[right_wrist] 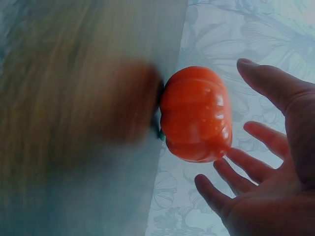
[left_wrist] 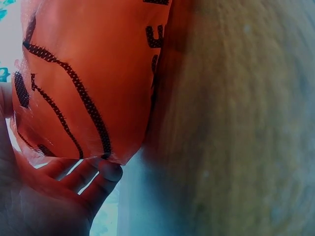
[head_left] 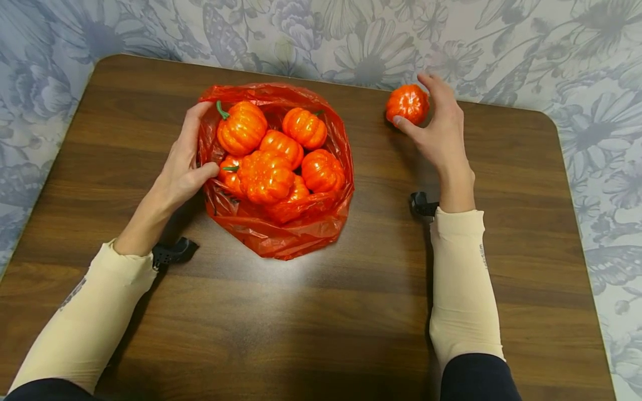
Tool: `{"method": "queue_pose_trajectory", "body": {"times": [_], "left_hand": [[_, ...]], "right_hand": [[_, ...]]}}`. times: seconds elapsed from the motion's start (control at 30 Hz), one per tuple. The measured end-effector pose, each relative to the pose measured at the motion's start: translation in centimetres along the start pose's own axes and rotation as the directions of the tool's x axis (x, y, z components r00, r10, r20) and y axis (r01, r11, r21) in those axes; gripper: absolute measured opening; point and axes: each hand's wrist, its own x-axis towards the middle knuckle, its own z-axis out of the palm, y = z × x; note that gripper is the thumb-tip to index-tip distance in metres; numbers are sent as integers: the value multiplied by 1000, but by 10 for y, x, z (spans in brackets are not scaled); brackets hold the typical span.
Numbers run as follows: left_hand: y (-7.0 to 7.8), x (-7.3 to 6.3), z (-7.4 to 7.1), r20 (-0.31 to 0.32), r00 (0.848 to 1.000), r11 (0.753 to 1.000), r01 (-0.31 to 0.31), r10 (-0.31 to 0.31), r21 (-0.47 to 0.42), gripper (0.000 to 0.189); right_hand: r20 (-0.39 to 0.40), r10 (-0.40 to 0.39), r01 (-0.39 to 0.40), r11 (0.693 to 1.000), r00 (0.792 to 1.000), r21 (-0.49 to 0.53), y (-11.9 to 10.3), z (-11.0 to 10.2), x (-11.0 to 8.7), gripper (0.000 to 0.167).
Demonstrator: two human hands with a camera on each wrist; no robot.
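A red plastic bag (head_left: 281,234) stands wide open on the table, filled with several glossy orange toy pumpkins (head_left: 266,177), some with green stems. My left hand (head_left: 183,159) grips the bag's left rim, thumb over the edge and fingers along the outside. In the left wrist view, dark printing marks the bag's side (left_wrist: 98,88). Toward the back right, a single orange pumpkin (head_left: 408,104) sits on the table, its green stem turned down against the wood. Around it my right hand (head_left: 441,125) spreads its thumb and fingers, with a gap beside the pumpkin in the right wrist view.
The brown wooden table (head_left: 311,317) has rounded back corners and meets a floral-papered wall (head_left: 371,50). Black wrist mounts (head_left: 175,252) stick out from both beige sleeves, low over the tabletop.
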Motion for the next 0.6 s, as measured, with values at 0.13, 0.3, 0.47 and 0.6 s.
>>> {"method": "queue_pose_trajectory", "body": {"times": [0.13,0.3,0.47,0.6], "left_hand": [[0,0,0,3,1000,1000,11,-11,6,97],[2,0,0,8,1000,1000,21,-21,9,97],[3,-1,0,7,1000,1000,18,-18,10,97],[3,-1,-1,4,1000,1000,21,-21,9,96]], "right_hand": [[59,19,-17,999,998,-34,1,1,-1,78],[98,12,-9,999,995,-35,1,2,-2,78],[80,-3,5,999,997,-32,1,2,-3,76],[72,-22,25,999,997,-43,1,5,-2,76]]}}
